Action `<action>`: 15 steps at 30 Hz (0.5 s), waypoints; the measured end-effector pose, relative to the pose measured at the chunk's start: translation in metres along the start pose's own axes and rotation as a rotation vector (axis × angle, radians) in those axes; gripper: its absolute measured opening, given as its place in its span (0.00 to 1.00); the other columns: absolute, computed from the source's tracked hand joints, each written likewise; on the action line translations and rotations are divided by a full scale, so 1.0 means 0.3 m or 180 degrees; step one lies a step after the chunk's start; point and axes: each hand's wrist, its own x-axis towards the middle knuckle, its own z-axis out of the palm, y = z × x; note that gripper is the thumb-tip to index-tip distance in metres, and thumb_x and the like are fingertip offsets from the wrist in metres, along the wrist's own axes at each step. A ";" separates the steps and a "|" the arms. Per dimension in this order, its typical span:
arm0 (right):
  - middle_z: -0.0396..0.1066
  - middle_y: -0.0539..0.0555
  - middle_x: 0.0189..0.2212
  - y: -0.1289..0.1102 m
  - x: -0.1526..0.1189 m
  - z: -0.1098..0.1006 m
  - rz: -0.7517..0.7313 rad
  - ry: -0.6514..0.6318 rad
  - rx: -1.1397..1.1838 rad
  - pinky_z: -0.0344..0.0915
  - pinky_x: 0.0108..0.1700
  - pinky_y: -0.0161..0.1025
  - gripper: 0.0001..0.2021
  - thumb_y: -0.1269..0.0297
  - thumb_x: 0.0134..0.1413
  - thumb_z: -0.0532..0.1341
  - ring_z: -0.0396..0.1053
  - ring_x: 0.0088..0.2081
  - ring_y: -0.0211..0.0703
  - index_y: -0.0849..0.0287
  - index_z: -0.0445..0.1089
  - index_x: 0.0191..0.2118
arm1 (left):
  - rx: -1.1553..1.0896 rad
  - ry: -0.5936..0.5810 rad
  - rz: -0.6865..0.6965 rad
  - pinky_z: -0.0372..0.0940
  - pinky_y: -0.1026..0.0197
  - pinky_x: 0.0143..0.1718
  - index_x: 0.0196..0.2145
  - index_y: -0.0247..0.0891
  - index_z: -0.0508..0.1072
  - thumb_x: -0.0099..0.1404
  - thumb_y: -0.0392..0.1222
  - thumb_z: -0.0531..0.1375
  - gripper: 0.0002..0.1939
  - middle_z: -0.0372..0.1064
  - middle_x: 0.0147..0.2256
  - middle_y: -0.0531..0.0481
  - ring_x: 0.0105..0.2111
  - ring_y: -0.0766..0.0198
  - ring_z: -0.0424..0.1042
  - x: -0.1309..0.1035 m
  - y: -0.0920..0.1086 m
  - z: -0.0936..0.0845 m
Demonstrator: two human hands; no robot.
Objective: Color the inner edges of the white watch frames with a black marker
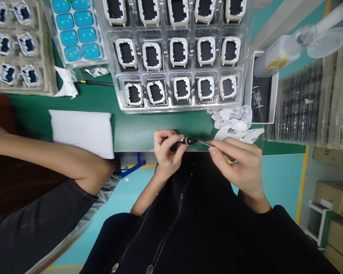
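Note:
Just over the table's front edge, my left hand (168,152) is closed around a short black pen-like tool (185,141) with pale markings, its dark tip pointing right. A ring shows on one finger. My right hand (240,163) pinches a thin metal rod (204,143) between thumb and fingers. The rod meets the black tip; I cannot tell whether the two are one piece. Beyond my hands lies a clear plastic tray (165,109) holding rows of white square frames (178,51) with dark centres.
Crumpled wipes (234,120) lie right of the tray, beside a white box (271,110) with a bottle (277,57). Stacked trays (303,106) stand farther right. A folded white cloth (81,131) and another person's arm (45,154) are at left. Blue pads (74,36) sit behind.

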 end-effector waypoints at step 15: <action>0.73 0.45 0.28 0.006 0.006 0.003 -0.0140 0.0129 -0.0041 0.65 0.29 0.38 0.10 0.73 0.74 0.69 0.67 0.26 0.35 0.52 0.85 0.52 | 0.0104 -0.0027 -0.0019 0.78 0.55 0.45 0.56 0.49 0.81 0.80 0.46 0.73 0.11 0.66 0.48 0.50 0.44 0.60 0.75 0.012 0.008 0.001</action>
